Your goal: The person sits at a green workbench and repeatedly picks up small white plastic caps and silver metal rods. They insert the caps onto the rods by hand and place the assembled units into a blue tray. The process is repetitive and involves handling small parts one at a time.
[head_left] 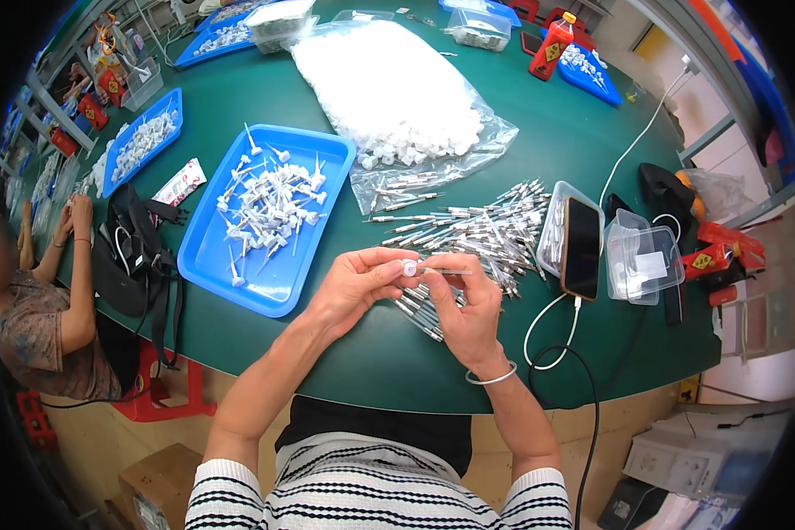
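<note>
My left hand (pixel 349 284) pinches a small white plastic cap (pixel 409 267) between thumb and fingertips. In my right hand (pixel 468 309), closed beside it, is a thin metal rod (pixel 449 271), its inner end up against the cap. Whether the rod sits inside the cap is too small to tell. A heap of slim metal rods (pixel 477 228) lies beyond and under my hands. To the left, a blue tray (pixel 210 243) bears many white caps with thin stems (pixel 274 210). Behind the heap lies a large clear bag (pixel 495 141) full of white caps (pixel 433 137).
A phone (pixel 581 249) leans on a clear box of rods (pixel 552 231) at the right, with a white cable (pixel 530 331) plugged in. Other clear boxes (pixel 636 256) stand beside it. At left are a black bag (pixel 119 265), another blue tray (pixel 178 110) and a seated co-worker (pixel 49 327).
</note>
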`<state>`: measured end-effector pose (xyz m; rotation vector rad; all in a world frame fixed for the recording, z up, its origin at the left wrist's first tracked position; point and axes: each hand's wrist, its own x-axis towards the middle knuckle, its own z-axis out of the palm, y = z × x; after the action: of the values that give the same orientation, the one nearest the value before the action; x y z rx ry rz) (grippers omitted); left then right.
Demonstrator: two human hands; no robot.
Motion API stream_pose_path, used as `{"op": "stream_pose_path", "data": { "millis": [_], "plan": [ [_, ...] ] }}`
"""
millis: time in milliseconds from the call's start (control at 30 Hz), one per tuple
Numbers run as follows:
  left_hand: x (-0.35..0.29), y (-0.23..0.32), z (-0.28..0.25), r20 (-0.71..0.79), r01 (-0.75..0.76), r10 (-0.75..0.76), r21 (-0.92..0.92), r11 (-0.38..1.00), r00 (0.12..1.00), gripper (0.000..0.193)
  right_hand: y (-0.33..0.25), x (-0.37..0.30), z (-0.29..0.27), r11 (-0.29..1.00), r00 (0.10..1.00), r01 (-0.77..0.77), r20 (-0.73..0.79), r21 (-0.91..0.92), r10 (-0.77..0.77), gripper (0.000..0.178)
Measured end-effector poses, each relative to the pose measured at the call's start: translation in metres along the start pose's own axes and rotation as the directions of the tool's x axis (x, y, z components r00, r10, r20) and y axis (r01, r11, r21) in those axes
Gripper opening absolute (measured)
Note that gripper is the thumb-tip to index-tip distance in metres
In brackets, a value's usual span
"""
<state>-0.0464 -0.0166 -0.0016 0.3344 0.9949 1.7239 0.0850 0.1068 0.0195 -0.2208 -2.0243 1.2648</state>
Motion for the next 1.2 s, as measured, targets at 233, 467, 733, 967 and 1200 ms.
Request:
{"op": "stream_pose_path", "data": {
  "millis": [233, 467, 733, 967, 1200],
  "plan": [
    [-0.0001, 0.0015, -0.0008, -0.004, 0.022, -0.022, 0.014, 1.0, 1.0, 0.028, -0.0005, 0.0003, -0.0003, 1.0, 1.0, 0.008, 0.01, 0.008, -0.008, 0.012],
    [-0.0007, 0.0013, -0.0015, 0.021, 0.034, -0.034, 0.018, 0.999, 0.999, 0.028, -0.0024, 0.0009, -0.0009, 1.0, 1.0, 0.007, 0.011, 0.005, -0.007, 0.012],
    [0.001, -0.0005, -0.0025, 0.004, 0.031, -0.031, 0.031, 0.999, 1.0, 0.029, -0.0026, 0.002, -0.0023, 0.999, 0.999, 0.036, 0.028, -0.027, -0.035, 0.011],
    [-0.001, 0.0006, 0.0008, -0.017, 0.023, -0.021, 0.101, 0.995, 1.0, 0.027, -0.0032, 0.0018, -0.0036, 0.999, 0.999, 0.023, 0.03, -0.034, -0.022, 0.011],
    [0.0004, -0.0018, -0.0009, -0.02, 0.014, -0.012, 0.124, 0.992, 1.0, 0.028, -0.0014, 0.0035, -0.0069, 0.996, 0.996, 0.055, 0.071, -0.077, -0.049, 0.011]
  ]
}}
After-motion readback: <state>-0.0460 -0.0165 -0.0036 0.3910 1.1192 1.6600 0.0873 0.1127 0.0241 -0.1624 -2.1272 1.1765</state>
